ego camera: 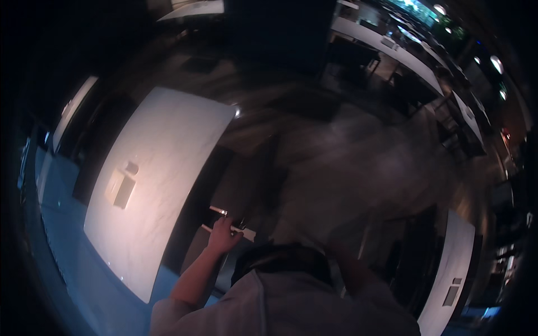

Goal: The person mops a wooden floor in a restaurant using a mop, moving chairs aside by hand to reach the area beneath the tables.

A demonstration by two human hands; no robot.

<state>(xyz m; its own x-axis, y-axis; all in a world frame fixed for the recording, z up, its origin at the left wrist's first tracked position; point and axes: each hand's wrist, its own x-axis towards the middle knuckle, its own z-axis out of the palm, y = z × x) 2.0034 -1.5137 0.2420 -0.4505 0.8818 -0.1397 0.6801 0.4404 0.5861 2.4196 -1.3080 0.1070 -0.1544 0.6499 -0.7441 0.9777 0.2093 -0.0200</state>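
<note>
My left hand (225,234) is closed around a narrow pale strip (249,234) with a flat, wider end. A second pale strip (217,210) with a bright glint at its tip lies just beyond the fingers. Blur and low light hide what these pieces belong to. Dark seating (235,176) stands close by, beside a white marble-look table (168,155) to the left. My right forearm (351,271) reaches forward at the right of my body, and its hand is lost in shadow.
On the table are a pale box-shaped holder (125,192) and a small container (131,168). Another light table (447,252) with similar items is at the right. Far tables (395,52) with dark chairs (353,52) line the upper right. Dim floor (336,159) lies ahead.
</note>
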